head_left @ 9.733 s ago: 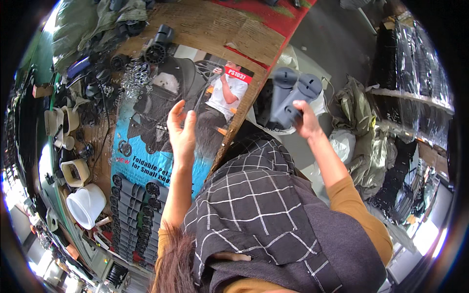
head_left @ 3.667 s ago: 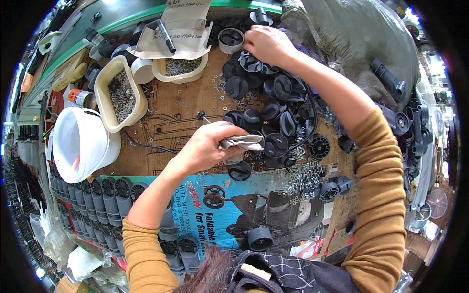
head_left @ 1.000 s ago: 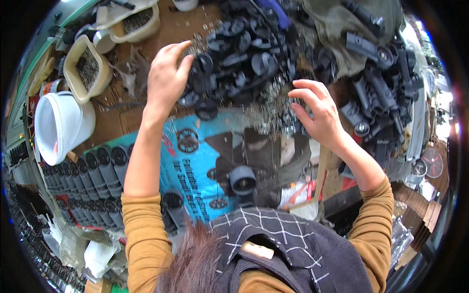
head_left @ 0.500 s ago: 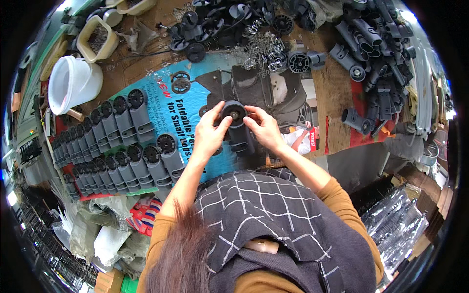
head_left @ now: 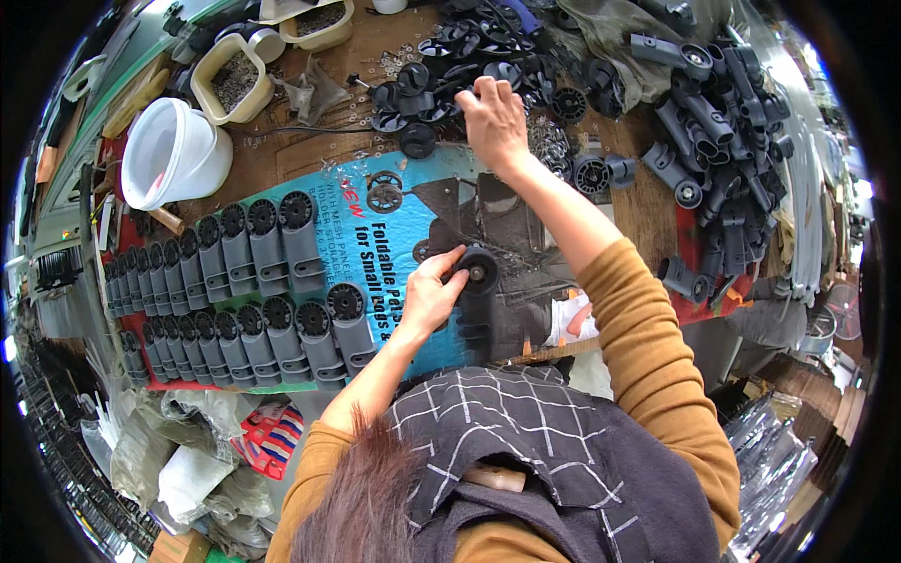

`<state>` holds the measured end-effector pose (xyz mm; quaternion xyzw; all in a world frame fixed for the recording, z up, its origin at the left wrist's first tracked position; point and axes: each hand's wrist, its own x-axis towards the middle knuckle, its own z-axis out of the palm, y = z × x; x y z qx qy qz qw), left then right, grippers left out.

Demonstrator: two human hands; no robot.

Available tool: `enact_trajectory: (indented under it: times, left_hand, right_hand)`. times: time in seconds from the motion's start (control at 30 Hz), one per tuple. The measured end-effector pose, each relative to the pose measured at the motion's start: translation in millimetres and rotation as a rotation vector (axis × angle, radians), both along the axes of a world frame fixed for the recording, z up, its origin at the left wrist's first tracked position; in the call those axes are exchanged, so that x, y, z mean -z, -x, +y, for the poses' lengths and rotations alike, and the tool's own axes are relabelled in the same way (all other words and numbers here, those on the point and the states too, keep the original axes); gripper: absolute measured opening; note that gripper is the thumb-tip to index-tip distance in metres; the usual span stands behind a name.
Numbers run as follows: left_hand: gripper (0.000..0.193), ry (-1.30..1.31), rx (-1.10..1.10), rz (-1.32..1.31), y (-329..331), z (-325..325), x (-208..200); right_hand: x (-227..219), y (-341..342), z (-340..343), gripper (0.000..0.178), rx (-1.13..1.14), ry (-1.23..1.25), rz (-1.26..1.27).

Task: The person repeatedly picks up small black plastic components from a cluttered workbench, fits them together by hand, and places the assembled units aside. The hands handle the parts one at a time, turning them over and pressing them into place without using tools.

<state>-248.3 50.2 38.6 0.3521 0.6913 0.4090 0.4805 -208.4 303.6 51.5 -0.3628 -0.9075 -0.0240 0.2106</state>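
Observation:
My left hand [head_left: 434, 293] grips a dark grey plastic bracket with a black wheel [head_left: 479, 281], held down on a blue printed cardboard sheet [head_left: 394, 225]. My right hand [head_left: 493, 117] reaches far forward, fingers down on a heap of black plastic wheels [head_left: 441, 70]; whether it holds one I cannot tell. Two rows of assembled grey wheel brackets [head_left: 253, 281] lie side by side to the left of my left hand.
A pile of loose grey brackets [head_left: 713, 103] fills the right side. A white bucket [head_left: 169, 155] and trays of small metal parts [head_left: 230, 84] stand at the back left. Small washers [head_left: 549, 141] lie scattered by the wheels. Plastic bags [head_left: 188, 460] lie at lower left.
My right hand has left the bracket and stretched forward to the wheel heap. My left hand stays on the bracket. The view has shifted up toward the back of the bench.

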Motion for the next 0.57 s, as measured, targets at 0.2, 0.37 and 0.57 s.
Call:
enact_trajectory:
  times: [0.2, 0.37, 0.57]
  left_hand:
    - [0.043, 0.004, -0.023, -0.072, 2, -1, 0]
    - [0.036, -0.184, -0.090, 0.089, -1, -4, -7]
    - [0.050, -0.103, -0.142, -0.313, -7, -2, -40]
  right_hand:
    - [-17, -31, -29, 0.015, 0.117, 0.761, 0.670]
    - [-28, -97, -111, 0.018, 0.331, 1.512, 1.157]
    - [-31, -137, -182, 0.019, 0.431, 1.679, 1.250]
